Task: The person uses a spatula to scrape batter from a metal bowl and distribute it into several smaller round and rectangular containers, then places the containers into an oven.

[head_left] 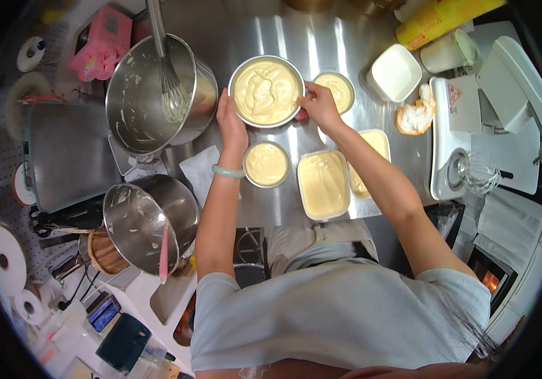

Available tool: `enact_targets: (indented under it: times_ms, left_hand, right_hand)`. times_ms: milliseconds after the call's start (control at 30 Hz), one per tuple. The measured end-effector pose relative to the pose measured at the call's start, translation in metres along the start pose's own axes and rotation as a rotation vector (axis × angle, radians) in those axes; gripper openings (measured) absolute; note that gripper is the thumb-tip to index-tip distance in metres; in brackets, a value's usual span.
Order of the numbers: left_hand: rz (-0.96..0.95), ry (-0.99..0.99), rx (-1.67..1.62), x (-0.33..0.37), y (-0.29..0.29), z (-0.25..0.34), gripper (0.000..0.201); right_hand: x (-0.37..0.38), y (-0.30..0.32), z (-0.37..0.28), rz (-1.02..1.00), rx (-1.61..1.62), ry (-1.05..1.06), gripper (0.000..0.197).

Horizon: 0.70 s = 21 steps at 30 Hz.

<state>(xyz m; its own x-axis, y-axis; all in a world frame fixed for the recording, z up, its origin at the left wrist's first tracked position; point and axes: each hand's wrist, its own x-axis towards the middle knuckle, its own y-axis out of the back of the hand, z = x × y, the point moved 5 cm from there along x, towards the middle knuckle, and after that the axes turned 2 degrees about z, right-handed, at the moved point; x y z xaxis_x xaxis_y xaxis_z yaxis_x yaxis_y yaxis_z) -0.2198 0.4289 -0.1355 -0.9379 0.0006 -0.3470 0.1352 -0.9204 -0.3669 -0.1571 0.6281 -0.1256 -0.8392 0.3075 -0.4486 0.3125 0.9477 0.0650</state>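
While the left hand (233, 123) and right hand (320, 104) hold a round silver metal tin (269, 125) of pale yellow, creamy mixture (264, 91) over the brushed-steel desk (277, 35), well in from its near edge, whether the tin's base touches the steel cannot be told. The left grip is curved around the tin's left wall; the right grip is pinched on the opposite side, thumb at the rim, other fingers partly hidden. A small round silver tin (267, 186) of similar mixture stands closer to the desk's near edge, beside a cream rectangular container (326, 216). Printing shows on a long yellow package (444, 22) at the desk's far right corner, and a red-triangle label (455, 96), its lettering too small to read, on a white machine (466, 117) by the right edge.
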Motion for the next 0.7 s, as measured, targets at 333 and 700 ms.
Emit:
enact_targets:
  times_ms: [333,700]
  left_hand:
    - [0.090,0.088,0.086,-0.004,0.029,-0.006,0.050]
    - [-0.054,-0.023,-0.030,-0.037,-0.009,0.026,0.057]
  right_hand:
    - [0.002,0.045,0.001,0.130,-0.400,0.274,0.067]
    - [-0.016,0.012,-0.044,-0.019,-0.055,0.126,0.037]
